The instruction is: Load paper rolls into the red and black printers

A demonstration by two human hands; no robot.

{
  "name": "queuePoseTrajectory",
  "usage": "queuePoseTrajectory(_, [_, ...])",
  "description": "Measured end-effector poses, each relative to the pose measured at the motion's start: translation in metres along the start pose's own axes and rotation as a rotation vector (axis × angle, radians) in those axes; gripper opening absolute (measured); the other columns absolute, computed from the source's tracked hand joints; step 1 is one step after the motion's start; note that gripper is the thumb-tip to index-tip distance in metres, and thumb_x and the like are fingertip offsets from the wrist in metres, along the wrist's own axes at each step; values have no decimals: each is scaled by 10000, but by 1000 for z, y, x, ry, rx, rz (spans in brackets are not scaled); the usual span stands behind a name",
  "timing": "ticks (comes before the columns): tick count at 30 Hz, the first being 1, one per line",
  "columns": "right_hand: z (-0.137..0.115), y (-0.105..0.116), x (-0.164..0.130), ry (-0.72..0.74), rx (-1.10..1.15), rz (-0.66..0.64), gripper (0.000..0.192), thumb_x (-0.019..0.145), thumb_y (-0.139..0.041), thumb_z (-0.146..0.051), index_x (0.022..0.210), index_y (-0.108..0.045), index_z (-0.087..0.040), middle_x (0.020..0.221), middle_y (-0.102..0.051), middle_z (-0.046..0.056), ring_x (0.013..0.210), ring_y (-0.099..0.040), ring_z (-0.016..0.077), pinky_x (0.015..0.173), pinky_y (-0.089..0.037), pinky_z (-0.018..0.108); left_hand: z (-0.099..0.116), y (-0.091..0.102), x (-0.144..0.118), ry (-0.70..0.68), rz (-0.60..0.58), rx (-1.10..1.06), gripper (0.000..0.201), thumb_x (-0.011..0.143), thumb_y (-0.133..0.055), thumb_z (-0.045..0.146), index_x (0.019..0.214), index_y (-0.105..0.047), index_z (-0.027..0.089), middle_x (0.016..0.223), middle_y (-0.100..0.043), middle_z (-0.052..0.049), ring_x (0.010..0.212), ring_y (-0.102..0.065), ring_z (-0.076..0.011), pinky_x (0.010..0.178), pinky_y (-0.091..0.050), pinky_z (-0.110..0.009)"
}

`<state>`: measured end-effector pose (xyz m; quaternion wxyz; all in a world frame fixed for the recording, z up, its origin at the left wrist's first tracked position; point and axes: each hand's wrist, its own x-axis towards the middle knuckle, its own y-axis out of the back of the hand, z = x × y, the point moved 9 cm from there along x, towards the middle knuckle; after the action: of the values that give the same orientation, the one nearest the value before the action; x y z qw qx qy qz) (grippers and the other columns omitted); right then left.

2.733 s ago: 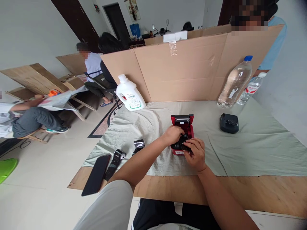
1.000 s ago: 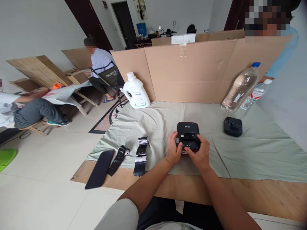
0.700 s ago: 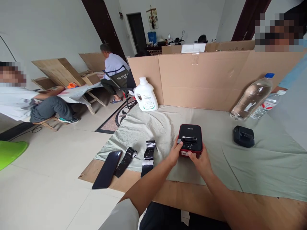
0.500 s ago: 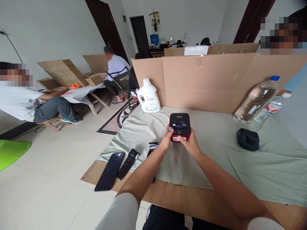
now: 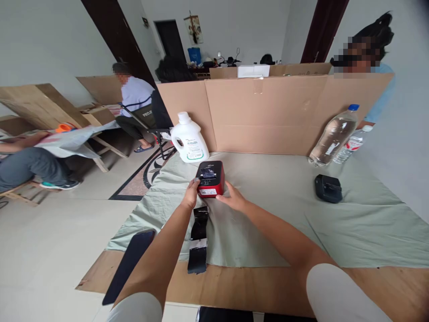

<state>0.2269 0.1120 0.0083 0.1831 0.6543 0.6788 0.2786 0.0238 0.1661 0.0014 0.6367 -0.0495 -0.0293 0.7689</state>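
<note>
Cardboard walls (image 5: 268,114) fence off the cloth-covered surface (image 5: 284,210) where I work, and the red-and-black printer (image 5: 210,179) sits well toward its far left, just in front of the white jug (image 5: 189,143). My left hand (image 5: 191,193) and right hand (image 5: 231,197) clasp its two sides. Pushed further, I judge it could knock the jug, or snag the black ribbon strip (image 5: 198,237) lying just beside my left wrist.

Chair back (image 5: 147,114) "PRO…" partly legible, jug (image 5: 188,142) & printer (image 5: 210,179) labels unreadable
</note>
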Motion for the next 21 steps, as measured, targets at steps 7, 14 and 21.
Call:
queuePoseTrajectory(7, [103, 223, -40, -298, -543, 351, 615, 831, -585, -410, 1363, -452, -132, 1464, -383, 182, 1393, -217, 321, 1135, -110, 486, 60, -41, -101, -740, 156, 716, 332, 827, -543, 313, 1125, -522, 169, 1232, -514, -140, 1249, -429, -300, 1082, -308, -498])
queuePoseTrajectory(14, [216, 331, -125, -933, -679, 395, 898, 708, -644, -610, 1457, -317, -237, 1507, -182, 254, 1329, -296, 479, 1000, -283, 580, -28, -179, -208, -641, -686, 1044, 474, 890, -486, 312, 1354, -474, 219, 1494, -390, -109, 1425, -239, -327, 1134, -190, -560])
queuePoseTrajectory(21, [205, 307, -161, -826, -625, 402, 846, 759, -565, -570, 1482, -252, -263, 1331, -374, 203, 1205, -447, 409, 944, -389, 492, -61, -189, -239, -594, -889, 1129, 554, 926, -436, 450, 1444, -393, 257, 1572, -254, -86, 1470, -116, -317, 1164, -41, -561])
